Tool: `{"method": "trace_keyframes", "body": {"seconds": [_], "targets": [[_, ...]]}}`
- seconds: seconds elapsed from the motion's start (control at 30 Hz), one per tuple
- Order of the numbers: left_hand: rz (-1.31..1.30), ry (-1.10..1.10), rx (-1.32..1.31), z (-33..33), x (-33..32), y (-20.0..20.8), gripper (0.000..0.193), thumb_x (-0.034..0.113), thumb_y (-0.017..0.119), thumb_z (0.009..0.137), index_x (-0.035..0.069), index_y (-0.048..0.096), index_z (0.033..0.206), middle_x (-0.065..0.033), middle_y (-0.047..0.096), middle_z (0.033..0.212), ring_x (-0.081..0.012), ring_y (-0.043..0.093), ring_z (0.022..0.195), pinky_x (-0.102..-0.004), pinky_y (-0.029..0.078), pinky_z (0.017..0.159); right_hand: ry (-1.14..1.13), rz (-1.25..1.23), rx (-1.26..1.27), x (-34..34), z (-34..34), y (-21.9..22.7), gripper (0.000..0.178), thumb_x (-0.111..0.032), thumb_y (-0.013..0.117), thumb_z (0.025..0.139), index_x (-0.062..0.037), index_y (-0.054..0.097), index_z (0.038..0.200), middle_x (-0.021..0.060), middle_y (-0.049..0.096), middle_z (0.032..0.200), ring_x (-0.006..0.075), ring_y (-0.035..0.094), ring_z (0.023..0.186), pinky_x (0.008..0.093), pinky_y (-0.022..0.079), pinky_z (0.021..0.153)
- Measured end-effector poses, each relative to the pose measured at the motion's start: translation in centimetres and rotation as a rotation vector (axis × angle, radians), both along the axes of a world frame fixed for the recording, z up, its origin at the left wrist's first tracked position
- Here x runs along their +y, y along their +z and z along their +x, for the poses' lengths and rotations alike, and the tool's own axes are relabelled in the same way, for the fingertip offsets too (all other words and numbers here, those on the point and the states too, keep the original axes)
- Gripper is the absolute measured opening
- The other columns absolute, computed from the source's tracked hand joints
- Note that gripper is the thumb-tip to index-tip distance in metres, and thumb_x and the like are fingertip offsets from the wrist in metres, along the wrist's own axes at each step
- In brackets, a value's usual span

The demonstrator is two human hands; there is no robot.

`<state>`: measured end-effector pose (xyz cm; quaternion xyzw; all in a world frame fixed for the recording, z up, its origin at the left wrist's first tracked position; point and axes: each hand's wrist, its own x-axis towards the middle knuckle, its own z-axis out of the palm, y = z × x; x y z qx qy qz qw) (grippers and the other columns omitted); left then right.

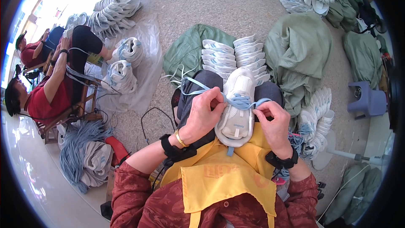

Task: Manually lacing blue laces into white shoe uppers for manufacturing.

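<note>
A white shoe upper (241,80) lies over my lap, its toe pointing away from me and its tongue toward me. A light blue shoelace (240,101) crosses its middle through the eyelets. On the left side my left hand (206,114) pinches the lace between thumb and fingers, and a length of it loops up past the knuckles. My right hand (273,124) is closed in a pinch on the lace at the right edge. A yellow apron (228,173) covers my lap below the upper.
Nested white uppers (218,55) stand just beyond my knees, with green cloth sacks (295,46) at either side. Blue laces (80,152) lie in a bundle at lower left. Two seated people (46,93) work at left. A purple stool (366,99) stands at right.
</note>
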<state>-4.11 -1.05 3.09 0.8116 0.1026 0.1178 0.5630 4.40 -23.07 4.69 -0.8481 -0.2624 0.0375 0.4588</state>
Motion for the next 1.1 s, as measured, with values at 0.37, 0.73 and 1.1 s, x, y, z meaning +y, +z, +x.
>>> {"method": "trace_keyframes", "body": {"seconds": [0.37, 0.73, 1.1], "targets": [[0.007, 0.022, -0.07, 0.1, -0.3, -0.6, 0.019, -0.004, 0.072, 0.088, -0.002, 0.054, 0.086, -0.0069, 0.059, 0.072, -0.0111, 0.061, 0.064, -0.0279, 0.048, 0.058, 0.123, -0.065, -0.073, 0.4, -0.8, 1.9, 0.022, -0.007, 0.083, 0.082, 0.0038, 0.071, 0.097, 0.0163, 0.071, 0.091, 0.0289, 0.072, 0.075, 0.0362, 0.059, 0.07], [0.0, 0.06, -0.015, 0.2, -0.7, -0.7, 0.02, -0.002, 0.074, 0.088, 0.0, 0.054, 0.088, -0.0052, 0.058, 0.075, -0.0136, 0.061, 0.065, -0.0282, 0.05, 0.059, 0.147, -0.242, -0.096, 0.5, -0.8, 1.0, 0.032, 0.003, 0.066, 0.084, -0.0001, 0.062, 0.116, 0.0208, 0.068, 0.088, 0.0392, 0.069, 0.08, 0.0453, 0.057, 0.071], [0.174, 0.026, -0.129, -0.1, -1.1, -0.3, 0.011, -0.006, 0.068, 0.088, -0.002, 0.058, 0.091, -0.0108, 0.058, 0.079, -0.0215, 0.062, 0.065, -0.0319, 0.049, 0.06, 0.241, -0.494, -0.36, 1.5, -1.1, 1.2, 0.011, 0.002, 0.067, 0.087, 0.001, 0.064, 0.097, 0.0158, 0.063, 0.088, 0.0358, 0.068, 0.086, 0.0434, 0.056, 0.074]]}}
